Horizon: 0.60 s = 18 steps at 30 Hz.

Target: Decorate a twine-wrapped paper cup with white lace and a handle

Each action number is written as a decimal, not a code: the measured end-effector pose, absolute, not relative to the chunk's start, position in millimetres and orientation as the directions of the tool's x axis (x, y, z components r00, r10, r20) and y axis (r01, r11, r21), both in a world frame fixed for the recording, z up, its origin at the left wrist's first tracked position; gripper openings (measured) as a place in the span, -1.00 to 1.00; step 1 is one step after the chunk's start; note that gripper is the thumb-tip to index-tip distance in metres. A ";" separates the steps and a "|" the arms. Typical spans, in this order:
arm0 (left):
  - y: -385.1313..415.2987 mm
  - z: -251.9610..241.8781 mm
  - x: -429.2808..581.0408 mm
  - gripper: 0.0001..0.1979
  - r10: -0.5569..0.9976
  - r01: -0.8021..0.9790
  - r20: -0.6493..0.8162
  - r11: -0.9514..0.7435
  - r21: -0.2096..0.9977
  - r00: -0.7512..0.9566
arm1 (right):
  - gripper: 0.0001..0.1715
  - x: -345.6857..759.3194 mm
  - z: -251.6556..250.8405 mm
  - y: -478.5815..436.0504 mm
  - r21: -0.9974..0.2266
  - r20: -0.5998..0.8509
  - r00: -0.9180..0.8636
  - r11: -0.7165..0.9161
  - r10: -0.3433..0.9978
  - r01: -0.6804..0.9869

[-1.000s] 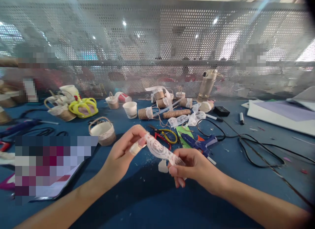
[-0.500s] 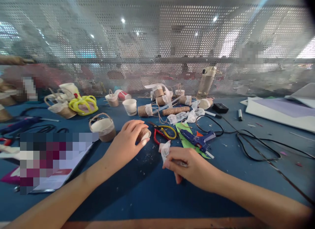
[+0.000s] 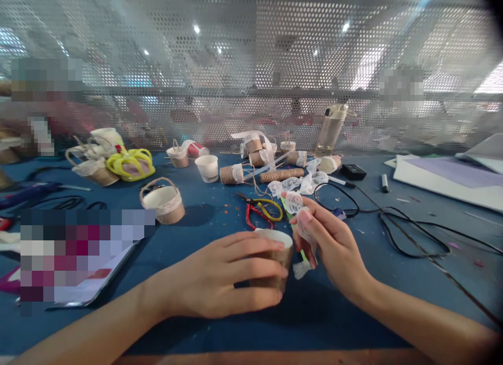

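My left hand (image 3: pixel 236 273) is wrapped round a small paper cup (image 3: pixel 283 244) covered in brown twine, its white mouth facing up. Close to the right of the cup, my right hand (image 3: pixel 330 239) pinches a strip of white lace (image 3: pixel 294 201), one end of which dangles below the fingers. Behind the cup lie scissors (image 3: pixel 267 210) with red and yellow handles. A green sheet and a blue glue gun are mostly hidden by my right hand. To the left stands a twine-wrapped basket (image 3: pixel 172 212) with a lace rim and a looped handle.
Farther back are a plain white cup (image 3: pixel 207 168), a roll of twine (image 3: pixel 282 175), more lace (image 3: pixel 310 181) and several small baskets. A clear bottle (image 3: pixel 332 129) stands by the perforated metal screen (image 3: pixel 220 72). Black cables (image 3: pixel 408 239) cross the right side; a yellow basket-like object (image 3: pixel 131 164) sits left.
My left hand has brought the twine-covered cup nearer and to the right, turning its mouth upward. My right hand has moved right and up with the lace, covering most of the glue gun.
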<state>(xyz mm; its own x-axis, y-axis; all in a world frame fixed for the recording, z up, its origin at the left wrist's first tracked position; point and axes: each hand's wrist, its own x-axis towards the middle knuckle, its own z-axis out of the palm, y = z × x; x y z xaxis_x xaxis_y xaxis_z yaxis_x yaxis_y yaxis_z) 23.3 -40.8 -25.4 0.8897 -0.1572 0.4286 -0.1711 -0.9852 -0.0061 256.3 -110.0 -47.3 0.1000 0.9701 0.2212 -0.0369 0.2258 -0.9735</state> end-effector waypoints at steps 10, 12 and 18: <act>-43.9 -24.6 25.1 -0.75 -0.162 -0.229 0.437 -0.968 0.104 0.885 | -0.66 258.8 -53.7 -122.4 -0.884 0.442 0.006 0.435 0.897 0.171; -45.4 -24.6 27.6 -0.76 -0.109 -0.212 0.412 -0.954 0.212 0.905 | -0.67 258.3 -54.1 -121.2 -0.863 0.474 -0.003 0.465 0.880 0.197; -46.7 -22.4 29.8 -0.81 -0.115 -0.231 0.505 -0.958 0.173 0.855 | -0.69 259.6 -53.4 -120.7 -0.812 0.539 -0.001 0.520 0.842 0.265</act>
<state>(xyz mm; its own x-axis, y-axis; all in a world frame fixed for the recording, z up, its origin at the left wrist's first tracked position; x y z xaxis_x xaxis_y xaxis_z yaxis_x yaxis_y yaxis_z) 29.8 -46.7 -22.4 0.8553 -0.1149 0.5052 -0.2308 -0.9575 0.1729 259.6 -120.7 -53.4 -0.0011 0.8424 0.5388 0.2649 0.5198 -0.8122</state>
